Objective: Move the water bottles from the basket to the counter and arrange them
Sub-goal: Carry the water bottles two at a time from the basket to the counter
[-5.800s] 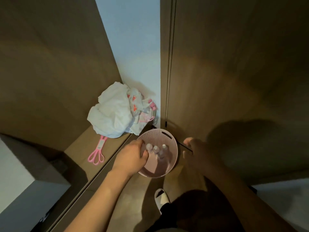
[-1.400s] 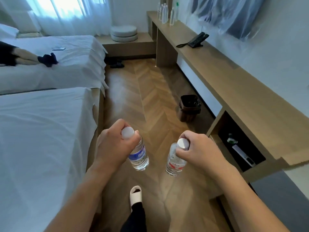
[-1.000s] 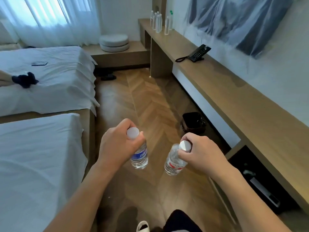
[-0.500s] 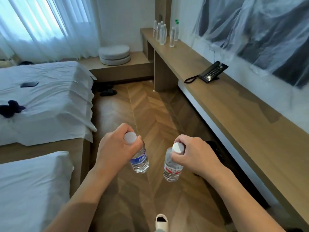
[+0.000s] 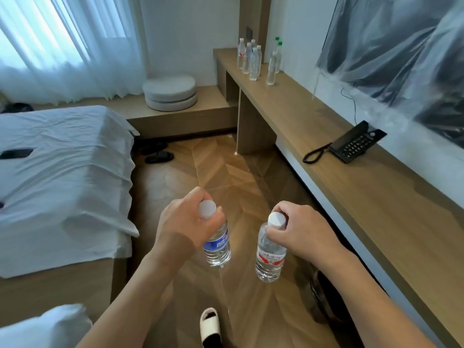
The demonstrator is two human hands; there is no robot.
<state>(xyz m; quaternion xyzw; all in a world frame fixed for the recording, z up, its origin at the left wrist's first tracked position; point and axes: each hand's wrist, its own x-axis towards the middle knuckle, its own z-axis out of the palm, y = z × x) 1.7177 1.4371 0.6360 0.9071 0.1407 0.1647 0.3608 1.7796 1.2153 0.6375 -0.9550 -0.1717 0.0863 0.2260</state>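
Observation:
My left hand (image 5: 184, 228) grips a blue-labelled water bottle (image 5: 217, 247) by its neck, the white cap showing above my fingers. My right hand (image 5: 300, 233) grips a red-labelled water bottle (image 5: 270, 257) the same way. Both bottles hang upright over the wooden floor. The long wooden counter (image 5: 334, 156) runs along the right wall. Several water bottles (image 5: 253, 60) stand grouped at its far end, two with green caps (image 5: 276, 59). The basket is out of view.
A black telephone (image 5: 354, 145) sits on the counter against the wall. White beds (image 5: 60, 172) fill the left side. A dark bin (image 5: 326, 295) stands on the floor below my right arm. Dark slippers (image 5: 158, 153) lie by the far bed; round cushions (image 5: 170, 92) rest on a low bench.
I have carried both bottles forward along the aisle; the counter's far bottles and the telephone have come nearer, and the bin has dropped under my right arm. Both grips are unchanged.

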